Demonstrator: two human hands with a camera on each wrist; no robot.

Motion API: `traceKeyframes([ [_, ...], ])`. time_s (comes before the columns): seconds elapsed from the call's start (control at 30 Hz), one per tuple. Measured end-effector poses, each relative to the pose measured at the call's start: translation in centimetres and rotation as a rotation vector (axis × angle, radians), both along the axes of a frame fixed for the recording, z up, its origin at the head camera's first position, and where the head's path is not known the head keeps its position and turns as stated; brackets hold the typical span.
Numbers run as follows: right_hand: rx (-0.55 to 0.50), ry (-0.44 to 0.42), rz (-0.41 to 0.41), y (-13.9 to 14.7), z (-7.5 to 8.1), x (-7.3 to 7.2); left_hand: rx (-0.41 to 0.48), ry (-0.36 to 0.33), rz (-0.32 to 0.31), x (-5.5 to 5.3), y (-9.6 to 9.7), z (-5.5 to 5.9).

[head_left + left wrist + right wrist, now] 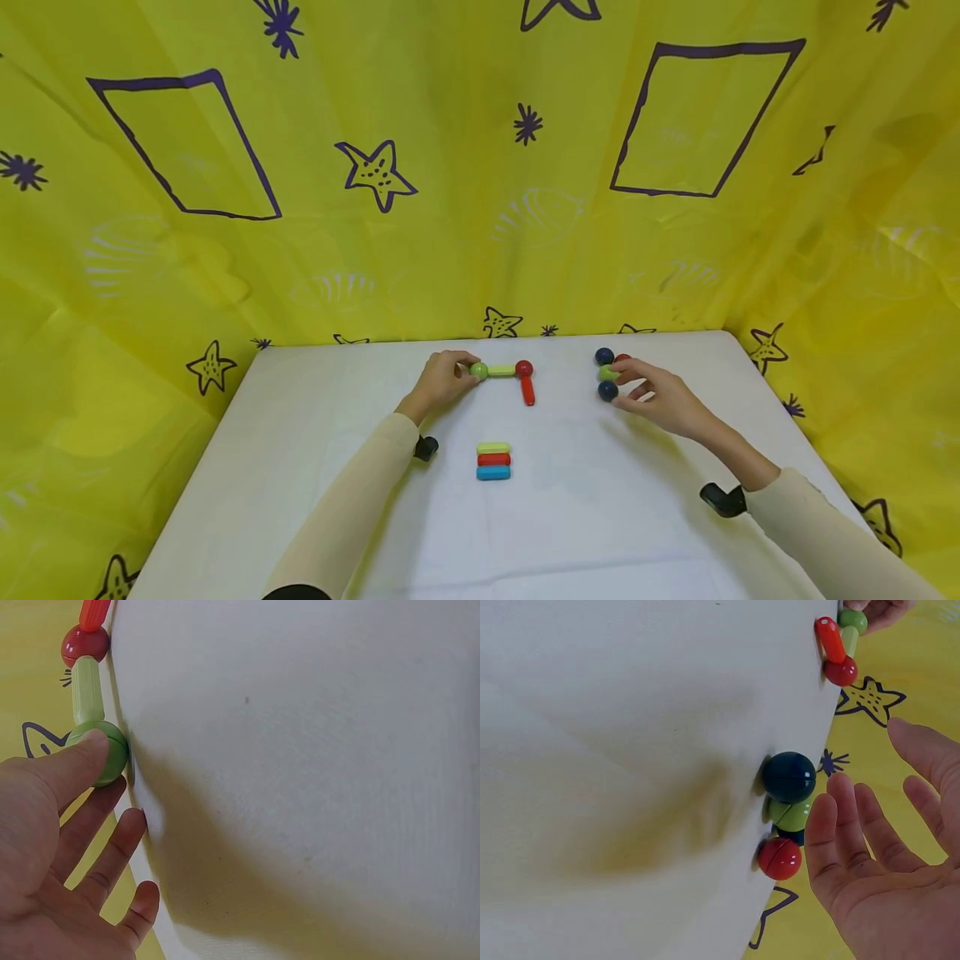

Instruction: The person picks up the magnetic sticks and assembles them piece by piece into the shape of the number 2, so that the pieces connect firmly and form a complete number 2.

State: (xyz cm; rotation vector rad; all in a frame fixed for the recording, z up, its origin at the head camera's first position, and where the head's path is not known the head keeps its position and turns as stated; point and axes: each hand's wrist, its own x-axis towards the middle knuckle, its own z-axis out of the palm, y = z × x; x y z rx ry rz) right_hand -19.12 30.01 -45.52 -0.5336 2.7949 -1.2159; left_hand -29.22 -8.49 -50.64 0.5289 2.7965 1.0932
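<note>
My left hand pinches a green ball between thumb and fingers at the table's far side. From this ball a light green stick runs to a red ball, and a red stick points from that back toward me. My right hand hovers beside a cluster of loose balls, its fingers spread and loosely bent with nothing held. The cluster has a near dark blue ball, a green ball, a second red ball and a far dark blue ball.
Nearer to me on the white table, a light green stick, a red stick and a blue stick lie side by side. Behind the far edge hangs a yellow patterned curtain, which also closes in both sides.
</note>
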Motion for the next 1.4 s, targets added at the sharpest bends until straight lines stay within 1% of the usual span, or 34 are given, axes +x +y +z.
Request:
traceKeyframes([
  [0.13,-0.007,0.000,0.001,0.2,-0.3,0.0,-0.006,0.000,0.005,0.0,-0.1,0.1],
  [0.27,-0.015,0.010,-0.001,0.3,-0.7,0.0,0.000,0.018,-0.005,-0.1,-0.1,0.1],
  [0.47,-0.012,0.032,-0.033,0.3,-1.5,-0.5,0.008,0.031,-0.016,0.0,-0.2,0.2],
  [0.7,0.006,-0.043,-0.101,0.4,-3.0,-1.3,0.013,0.017,-0.011,0.0,-0.2,0.4],
  [0.9,0.022,-0.052,-0.104,0.4,-4.0,-1.9,0.012,0.013,-0.010,0.0,-0.2,0.4],
  [1.07,0.029,-0.062,-0.101,0.4,-4.2,-2.1,0.013,0.020,-0.015,0.0,-0.1,0.3],
  [1.4,0.028,-0.070,-0.089,0.0,-3.9,-2.1,0.013,0.018,-0.013,0.1,-0.1,0.3],
])
